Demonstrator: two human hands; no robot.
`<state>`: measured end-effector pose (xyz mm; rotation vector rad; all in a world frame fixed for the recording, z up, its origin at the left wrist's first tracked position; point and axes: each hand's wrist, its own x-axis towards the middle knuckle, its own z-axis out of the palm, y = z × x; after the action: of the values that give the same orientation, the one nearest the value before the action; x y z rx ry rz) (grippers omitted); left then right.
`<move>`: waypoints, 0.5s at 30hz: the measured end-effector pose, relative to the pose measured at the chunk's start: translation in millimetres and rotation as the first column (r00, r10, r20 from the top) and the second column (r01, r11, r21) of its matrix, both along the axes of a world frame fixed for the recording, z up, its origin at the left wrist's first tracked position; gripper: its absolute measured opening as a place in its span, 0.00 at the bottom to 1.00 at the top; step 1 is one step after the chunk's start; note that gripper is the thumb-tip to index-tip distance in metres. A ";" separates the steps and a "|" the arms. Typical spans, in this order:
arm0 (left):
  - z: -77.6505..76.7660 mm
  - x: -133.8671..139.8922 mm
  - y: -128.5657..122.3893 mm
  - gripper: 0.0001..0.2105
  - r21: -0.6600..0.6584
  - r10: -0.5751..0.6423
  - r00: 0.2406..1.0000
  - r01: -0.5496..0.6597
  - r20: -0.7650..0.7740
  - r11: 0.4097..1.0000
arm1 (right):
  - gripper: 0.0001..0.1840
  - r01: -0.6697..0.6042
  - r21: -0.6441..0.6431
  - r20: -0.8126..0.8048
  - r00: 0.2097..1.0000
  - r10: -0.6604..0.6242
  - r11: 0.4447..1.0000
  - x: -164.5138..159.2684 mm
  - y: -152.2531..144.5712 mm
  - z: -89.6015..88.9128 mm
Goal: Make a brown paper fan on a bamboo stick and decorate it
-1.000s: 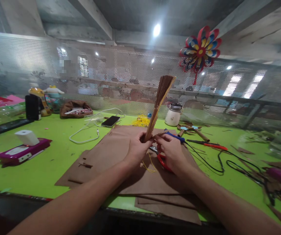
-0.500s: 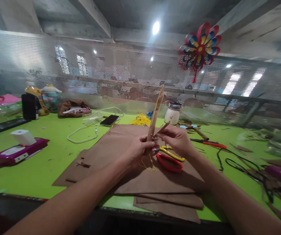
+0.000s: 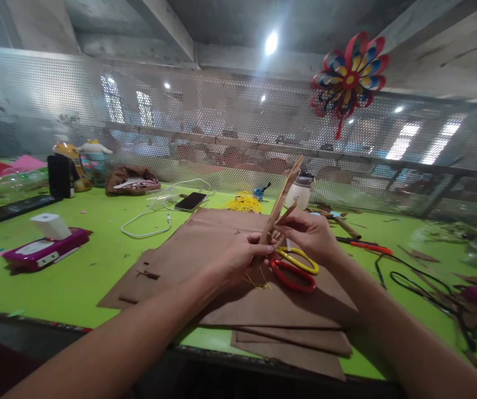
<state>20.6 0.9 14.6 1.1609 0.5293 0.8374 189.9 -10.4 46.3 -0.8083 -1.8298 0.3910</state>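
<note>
By the left hand [image 3: 244,256], a tilted, yellow-edged brown piece [image 3: 282,198] is gripped near its base above brown sheets [image 3: 205,244]; red-and-yellow-handled scissors [image 3: 297,268] are seen just beside that hand, and a small brown strip [image 3: 287,215] is pinched by the right hand [image 3: 313,235].

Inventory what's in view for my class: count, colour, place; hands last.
Held piece: 1, brown, centre
Scissors: 1, red and yellow handles, centre
Sheets: several, brown, centre front
Strand heap: 1, yellow, beyond sheets
Phone: 1, dark, left of heap
Power strip: 1, purple, left
Adapter: 1, white, on power strip
Jar: 1, white, behind held piece
Ornament: 1, multicoloured, upper right
Table: 1, green, underneath
Left hand: 1, bare, gripping held piece
Right hand: 1, bare, centre
</note>
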 end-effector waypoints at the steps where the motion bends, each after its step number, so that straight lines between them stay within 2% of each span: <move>1: 0.2 0.2 -0.1 0.10 -0.008 -0.001 1.000 0.001 0.001 1.000 | 0.03 -0.002 0.001 -0.001 1.000 0.002 1.000 0.1 0.0 0.1; 7: 3.0 1.0 -1.8 0.11 -0.031 -0.017 1.000 0.018 0.008 0.999 | 0.03 0.012 0.000 0.000 1.000 -0.012 1.000 1.3 2.2 -1.5; 15: -2.9 0.5 1.9 0.09 0.023 -0.021 1.000 0.021 -0.009 1.000 | 0.04 -0.030 -0.168 -0.103 0.995 0.012 0.985 -0.6 2.1 -2.2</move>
<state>21.1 2.8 11.7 1.1902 0.5154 0.8225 189.3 -8.4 44.1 -0.8697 -1.7277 0.5976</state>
